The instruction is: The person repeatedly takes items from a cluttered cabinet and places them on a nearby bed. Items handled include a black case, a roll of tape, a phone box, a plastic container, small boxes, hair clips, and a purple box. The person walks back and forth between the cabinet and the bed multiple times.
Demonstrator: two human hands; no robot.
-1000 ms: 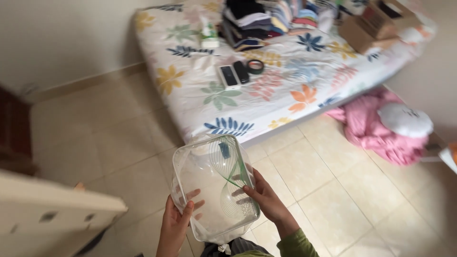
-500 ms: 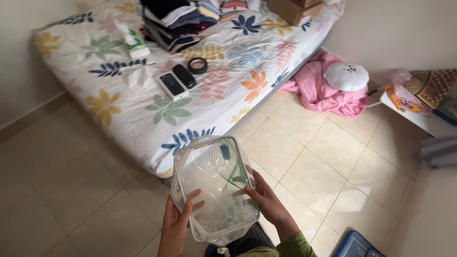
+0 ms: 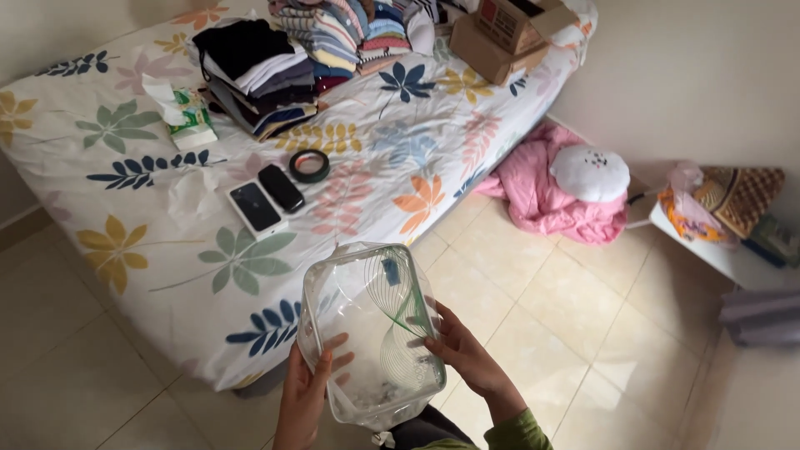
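Closer to the bed's (image 3: 167,275) near edge now, left hand (image 3: 302,400) and right hand (image 3: 463,357) clasp the clear zip pouch (image 3: 367,329), fingers spread flat — best kept level and steady

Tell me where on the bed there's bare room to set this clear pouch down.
Both hands hold the clear pouch. Bare sheet lies along the near edge of the bed, below the two phones, and on the right between the tape roll and the cardboard box. The far end is crowded with folded clothes.
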